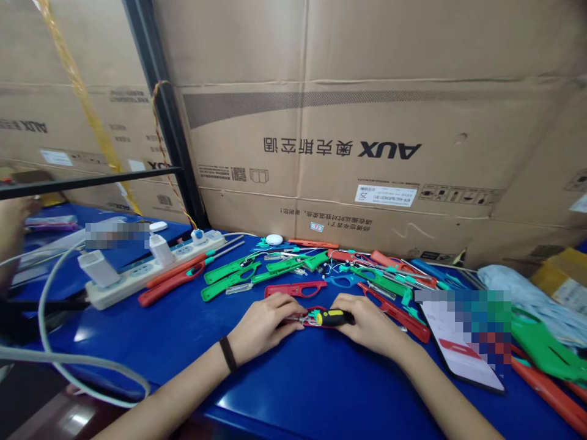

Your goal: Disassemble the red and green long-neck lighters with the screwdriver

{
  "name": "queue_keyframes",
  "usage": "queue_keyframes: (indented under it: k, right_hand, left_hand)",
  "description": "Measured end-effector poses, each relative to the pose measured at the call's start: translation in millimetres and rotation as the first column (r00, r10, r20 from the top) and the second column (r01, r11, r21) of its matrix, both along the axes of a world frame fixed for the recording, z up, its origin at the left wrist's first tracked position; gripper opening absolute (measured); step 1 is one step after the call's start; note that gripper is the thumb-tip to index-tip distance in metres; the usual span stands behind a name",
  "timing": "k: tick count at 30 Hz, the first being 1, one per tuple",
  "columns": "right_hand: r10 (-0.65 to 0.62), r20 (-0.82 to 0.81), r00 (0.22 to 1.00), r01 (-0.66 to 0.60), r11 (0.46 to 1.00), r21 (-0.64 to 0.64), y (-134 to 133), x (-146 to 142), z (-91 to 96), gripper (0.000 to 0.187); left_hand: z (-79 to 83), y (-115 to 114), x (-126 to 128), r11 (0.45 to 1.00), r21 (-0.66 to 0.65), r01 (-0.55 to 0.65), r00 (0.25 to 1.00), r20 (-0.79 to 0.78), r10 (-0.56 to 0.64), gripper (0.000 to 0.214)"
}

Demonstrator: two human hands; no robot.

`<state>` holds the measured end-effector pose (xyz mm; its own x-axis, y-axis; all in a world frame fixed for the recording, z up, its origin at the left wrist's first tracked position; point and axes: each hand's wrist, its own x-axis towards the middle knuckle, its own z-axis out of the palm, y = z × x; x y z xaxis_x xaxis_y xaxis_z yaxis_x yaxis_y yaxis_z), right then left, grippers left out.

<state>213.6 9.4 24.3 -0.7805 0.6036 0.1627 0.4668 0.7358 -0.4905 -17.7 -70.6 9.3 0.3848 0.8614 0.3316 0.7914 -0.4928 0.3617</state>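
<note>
My left hand (274, 321), closed, pinches the left end of an opened red lighter casing (316, 324) on the blue table. White wires and teal parts show inside it. My right hand (367, 319) is closed round a black-and-yellow screwdriver (334, 316), its handle lying over the casing's right part; where its tip rests is hard to make out. Just beyond my hands lies a red casing half (293, 288) with a trigger loop. Green casing halves (233, 270) and a red one (398, 311) are spread close by.
A white power strip (151, 269) with plugs and looping cables stands at left, beside red lighters (172, 282). A phone (463, 354) lies at right, near green and red lighters (545, 342). Cardboard (321, 122) walls the back. Another person's hand (18, 211) shows far left.
</note>
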Motion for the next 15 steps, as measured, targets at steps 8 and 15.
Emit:
queue_keyframes:
  k: [8, 15]
  right_hand:
    - [-0.007, 0.005, 1.000, 0.007, 1.000, 0.020, 0.1, 2.8, 3.2, 0.013]
    - [-0.029, 0.034, 0.999, 0.028, 0.999, 0.042, -5.1, -1.3, 1.6, 0.016]
  left_hand:
    - [2.1, -0.8, 0.9, 0.999, 0.033, 0.008, 0.995, -0.098, -0.005, 0.026]
    - [0.0, -0.4, 2.1, 0.998, 0.064, 0.021, 0.994, -0.110, -0.014, 0.013]
